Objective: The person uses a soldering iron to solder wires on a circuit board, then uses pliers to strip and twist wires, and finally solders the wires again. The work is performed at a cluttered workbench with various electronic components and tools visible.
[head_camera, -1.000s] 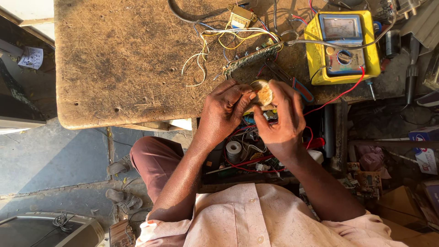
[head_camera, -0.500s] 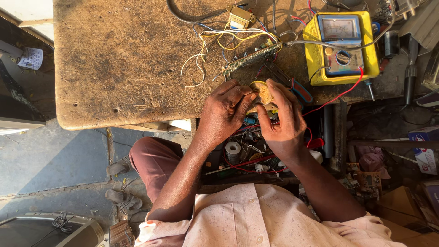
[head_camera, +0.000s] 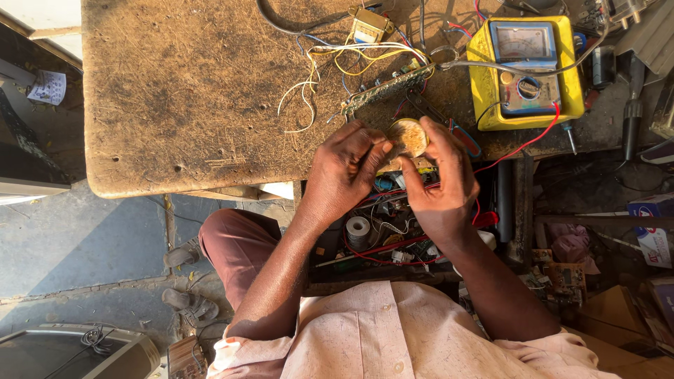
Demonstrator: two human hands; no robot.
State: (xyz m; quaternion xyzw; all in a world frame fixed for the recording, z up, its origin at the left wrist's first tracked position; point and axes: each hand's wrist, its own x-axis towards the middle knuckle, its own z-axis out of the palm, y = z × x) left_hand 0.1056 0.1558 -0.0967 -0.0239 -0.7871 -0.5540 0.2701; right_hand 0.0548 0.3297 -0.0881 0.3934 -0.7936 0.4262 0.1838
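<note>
A small round tin point(head_camera: 409, 135) with yellowish paste inside is held over the near edge of the worn wooden workbench point(head_camera: 196, 105). My right hand point(head_camera: 439, 182) grips the tin from the right. The fingers of my left hand point(head_camera: 344, 172) close on its left rim. Just behind the tin lies a green circuit board point(head_camera: 386, 88) with yellow and white wires point(head_camera: 330, 63) running off it.
A yellow analog multimeter point(head_camera: 526, 70) with a red lead sits at the back right. A small transformer point(head_camera: 368, 27) lies at the top. An open drawer point(head_camera: 386, 238) under my hands holds a solder spool point(head_camera: 359, 229) and wires. Tools and boxes crowd the right.
Both hands have stayed on the tin, which has shifted slightly; my left fingers have moved along its rim.
</note>
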